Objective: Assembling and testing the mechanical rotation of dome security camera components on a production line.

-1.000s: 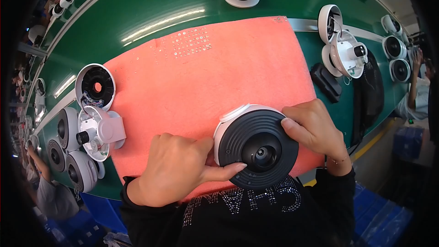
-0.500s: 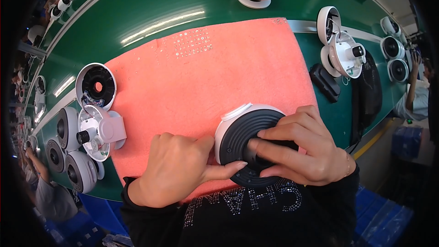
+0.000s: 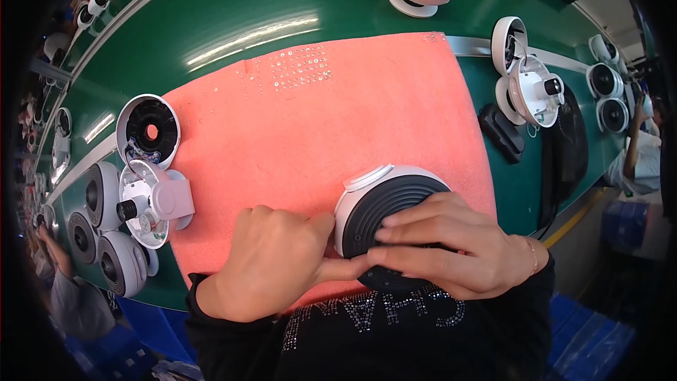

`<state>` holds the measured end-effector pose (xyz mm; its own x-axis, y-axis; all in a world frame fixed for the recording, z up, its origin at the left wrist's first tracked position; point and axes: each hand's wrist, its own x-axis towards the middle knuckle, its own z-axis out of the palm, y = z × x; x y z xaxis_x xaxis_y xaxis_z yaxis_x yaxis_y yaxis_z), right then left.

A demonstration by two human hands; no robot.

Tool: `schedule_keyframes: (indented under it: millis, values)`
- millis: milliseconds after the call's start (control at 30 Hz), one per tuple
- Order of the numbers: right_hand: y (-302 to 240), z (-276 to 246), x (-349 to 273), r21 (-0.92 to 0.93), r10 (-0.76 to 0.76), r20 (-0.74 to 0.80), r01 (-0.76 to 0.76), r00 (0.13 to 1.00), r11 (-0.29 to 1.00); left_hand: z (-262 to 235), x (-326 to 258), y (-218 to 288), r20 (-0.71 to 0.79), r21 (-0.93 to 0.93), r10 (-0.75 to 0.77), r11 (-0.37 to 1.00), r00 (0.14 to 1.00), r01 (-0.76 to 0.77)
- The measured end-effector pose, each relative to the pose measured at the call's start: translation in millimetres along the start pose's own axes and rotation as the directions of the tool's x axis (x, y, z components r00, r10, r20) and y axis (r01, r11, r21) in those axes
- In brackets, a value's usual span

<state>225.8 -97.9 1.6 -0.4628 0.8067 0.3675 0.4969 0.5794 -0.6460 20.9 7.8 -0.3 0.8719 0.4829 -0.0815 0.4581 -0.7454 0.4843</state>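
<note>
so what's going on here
A person's left hand grips the edge of a round white device with a dark ribbed front, while the right hand lies across that front, hiding its centre. The device is at the near side of a soft coral-pink mat on a glossy green table. An opened white device with a black lens barrel sits at the mat's left edge.

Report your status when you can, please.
Left hand holding round white device with ridged black face. Right hand over that face. Its centre hidden.
</note>
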Motion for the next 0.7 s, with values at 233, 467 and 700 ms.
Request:
schedule_keyframes:
  millis: [233, 467, 700]
  values:
    - [-8.5, -6.0, 6.9, 0.004, 0.065, -0.118, -0.065, 0.991, 0.998, -3.1, 1.7, 0.5, -0.015, -0.003, 0.021, 1.0, 1.0, -0.021]
    - [-2.1, -6.9, 3.5, 0.166, 0.093, 0.017, -0.095, 0.995, 0.982, -1.5, -0.9, 0.6, -0.033, 0.017, -0.021, 1.0, 0.999, 0.022]
    - [33.8, -0.8, -8.8, 0.332, 0.67, 0.074, -0.652, 0.738, 0.681, 16.8, 10.1, -11.0, 0.202, -0.273, -0.104, 0.949, 0.974, 0.158]
